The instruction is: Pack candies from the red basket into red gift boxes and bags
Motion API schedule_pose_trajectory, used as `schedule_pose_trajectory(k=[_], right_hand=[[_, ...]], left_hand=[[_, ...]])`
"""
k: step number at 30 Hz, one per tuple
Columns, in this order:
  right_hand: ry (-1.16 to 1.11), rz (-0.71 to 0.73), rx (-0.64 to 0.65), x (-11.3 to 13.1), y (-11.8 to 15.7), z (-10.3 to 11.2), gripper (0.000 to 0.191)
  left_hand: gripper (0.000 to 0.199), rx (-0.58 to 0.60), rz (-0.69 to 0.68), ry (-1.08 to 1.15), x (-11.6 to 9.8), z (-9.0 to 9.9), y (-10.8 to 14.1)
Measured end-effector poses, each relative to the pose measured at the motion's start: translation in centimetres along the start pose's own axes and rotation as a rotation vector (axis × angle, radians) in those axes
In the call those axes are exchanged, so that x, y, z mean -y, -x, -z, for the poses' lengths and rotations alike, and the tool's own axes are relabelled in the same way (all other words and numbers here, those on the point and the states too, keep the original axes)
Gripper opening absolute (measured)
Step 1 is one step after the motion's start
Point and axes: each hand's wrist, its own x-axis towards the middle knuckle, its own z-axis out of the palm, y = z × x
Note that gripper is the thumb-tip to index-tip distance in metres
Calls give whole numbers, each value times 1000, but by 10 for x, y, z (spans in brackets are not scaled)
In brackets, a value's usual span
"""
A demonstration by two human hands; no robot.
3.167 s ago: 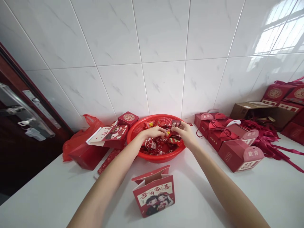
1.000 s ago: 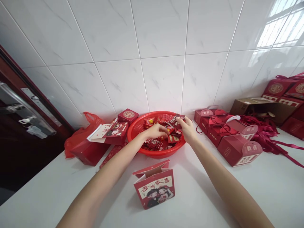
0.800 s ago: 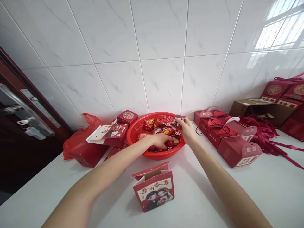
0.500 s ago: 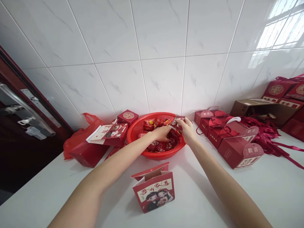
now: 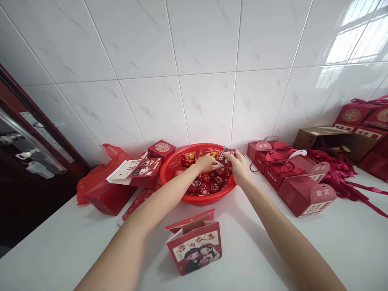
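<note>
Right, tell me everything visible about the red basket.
The bright red plastic-looking basket looks oval, with a smooth rim and a side pierced by many small holes. It sits upright on the white table, near the white tiled wall. Small shiny red wrapped packets lie inside, hiding its bottom. The left hand is over it, the right hand at its right edge; whether either touches it is unclear.

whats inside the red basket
Small red wrapped packets are heaped in the red basket. The left hand hides some, and the right hand, holding a dark red packet, covers part of the right rim. What lies beneath the top layer cannot be seen.
</note>
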Motion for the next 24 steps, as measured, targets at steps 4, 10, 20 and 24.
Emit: schedule_pose_trajectory(k=[4, 10, 20, 24], right_hand=[[-1, 1, -2, 0, 0, 0, 28], [12, -16, -10, 5, 3, -2, 27], [27, -5, -4, 7, 5, -4, 27], [22, -12, 14, 5, 5, -4, 27]], left_hand=[[40, 67, -50, 9, 5, -4, 3], [32, 149, -146, 11, 9, -11, 7], [38, 224, -129, 236, 3, -20, 4], [26, 210, -111, 256, -2, -17, 7]])
